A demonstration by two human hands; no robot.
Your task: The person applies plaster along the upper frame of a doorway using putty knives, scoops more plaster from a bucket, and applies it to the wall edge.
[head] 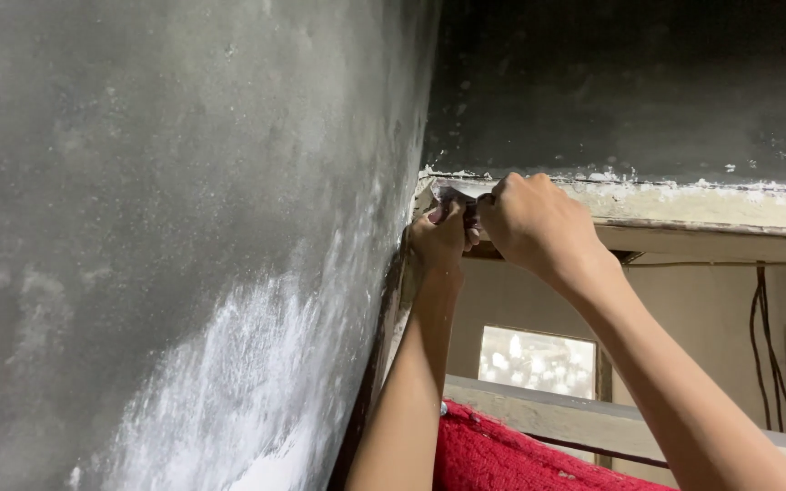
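A small putty-smeared scraper (449,195) sits pressed into the upper corner of a doorway, where the dark wall (184,227) meets the white-crusted lintel (684,195). Both hands are raised to it. The left hand (438,241) is clenched around the tool from below, its knuckles close against the edge of the wall. The right hand (529,223) is closed over the tool's other end from the right, touching the left hand. White dust streaks the lower part of the wall. Beneath the arms lies a red woven cloth (502,455) over a pale beam (548,414). Beyond, a bright window (539,362) shows, and dark cables (764,336) hang at the right.
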